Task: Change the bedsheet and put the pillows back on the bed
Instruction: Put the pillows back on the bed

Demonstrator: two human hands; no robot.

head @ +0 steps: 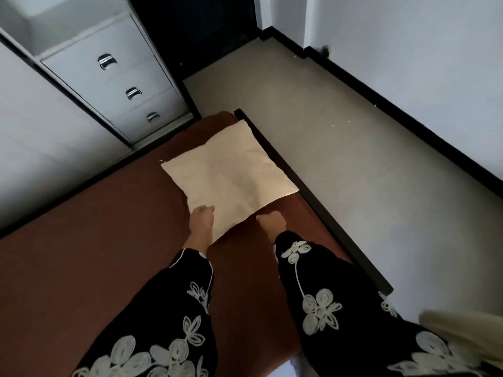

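A cream square pillow (230,175) lies flat on the brown bedsheet (89,240) near the far corner of the bed. My left hand (201,217) grips the pillow's near left corner, fingers curled at its edge. At the near right edge, my right hand (272,219) touches the pillow, its fingers curled under; whether it holds the fabric is hard to tell. Both arms wear black sleeves with white flower embroidery.
A white drawer unit (119,85) with chrome handles stands just beyond the bed's left side. The dark bed frame edge (313,202) runs along the right. Grey floor (353,126) stretches to a white wall with black skirting. A pale object (462,325) shows at lower right.
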